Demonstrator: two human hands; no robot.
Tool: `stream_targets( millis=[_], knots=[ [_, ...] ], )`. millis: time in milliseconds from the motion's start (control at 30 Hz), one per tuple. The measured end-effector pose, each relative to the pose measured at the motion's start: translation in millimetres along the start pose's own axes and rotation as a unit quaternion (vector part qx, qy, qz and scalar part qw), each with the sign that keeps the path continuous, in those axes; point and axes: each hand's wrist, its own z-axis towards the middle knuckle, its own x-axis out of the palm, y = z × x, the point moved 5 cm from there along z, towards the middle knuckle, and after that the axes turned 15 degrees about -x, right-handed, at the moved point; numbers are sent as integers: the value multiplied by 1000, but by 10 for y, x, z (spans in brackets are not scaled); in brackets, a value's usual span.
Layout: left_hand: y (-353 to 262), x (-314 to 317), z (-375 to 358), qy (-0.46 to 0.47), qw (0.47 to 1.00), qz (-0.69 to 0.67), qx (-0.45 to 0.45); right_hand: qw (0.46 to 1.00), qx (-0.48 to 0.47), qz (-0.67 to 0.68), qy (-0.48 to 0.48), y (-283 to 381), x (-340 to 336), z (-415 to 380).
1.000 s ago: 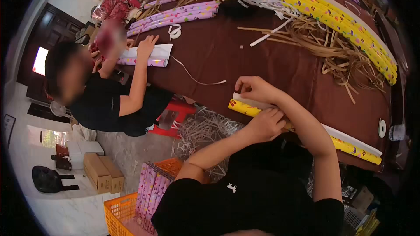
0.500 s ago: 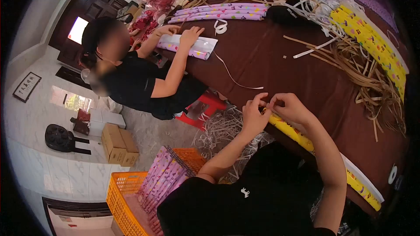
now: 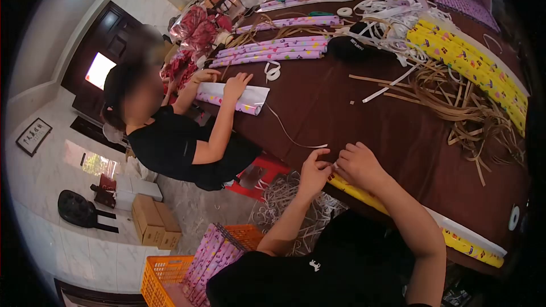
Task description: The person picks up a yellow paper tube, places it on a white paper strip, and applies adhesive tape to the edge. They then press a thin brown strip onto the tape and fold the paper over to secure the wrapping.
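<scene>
A yellow patterned roll [image 3: 364, 194] with a white edge lies along the near edge of the brown table. At its left end is my left hand [image 3: 314, 175], its thumb and fingers closed around the tip. My right hand [image 3: 357, 165] rests on the roll just beside it, fingers curled onto it. The exact grip is partly hidden. A thin white strip [image 3: 296, 141] lies on the table, its end just above my left hand.
Left, a co-worker in black [image 3: 170, 145] handles a lilac roll [image 3: 239, 102]. Across the brown table [image 3: 318, 99] lie lilac rolls [image 3: 273, 51], brown strips [image 3: 443, 94], yellow rolls [image 3: 472, 68] and a black cap [image 3: 347, 49]. An orange crate [image 3: 156, 278] stands lower left.
The view has tilted up, showing more people at the far side. My right hand has turned over, its fingers now lying more along the roll beside my left hand.
</scene>
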Motion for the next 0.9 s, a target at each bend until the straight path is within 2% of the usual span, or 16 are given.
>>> stream_targets(
  millis=[233, 333, 400, 500, 733, 800, 900],
  knots=[
    [34, -33, 51, 38, 998, -53, -24, 999, 19, -37, 35, 53, 80, 8],
    [25, -18, 19, 27, 998, -49, -22, 999, 39, -4, 12, 22, 104, -30],
    [54, -18, 29, 28, 997, -68, -17, 990, 111, 90, -12, -66, 158, -75],
    [39, -9, 8, 27, 998, -63, -8, 977, 168, 129, 5, -110, 203, -98],
    [88, -18, 45, 34, 998, -58, -6, 964, 204, 165, -40, -116, 138, -92],
    [70, -21, 33, 13, 999, -32, 34, 911, 316, 264, -21, -175, 101, -113],
    [66, -23, 20, -2, 998, -4, 65, 871, 356, 326, -85, -331, 146, -206]
  ],
)
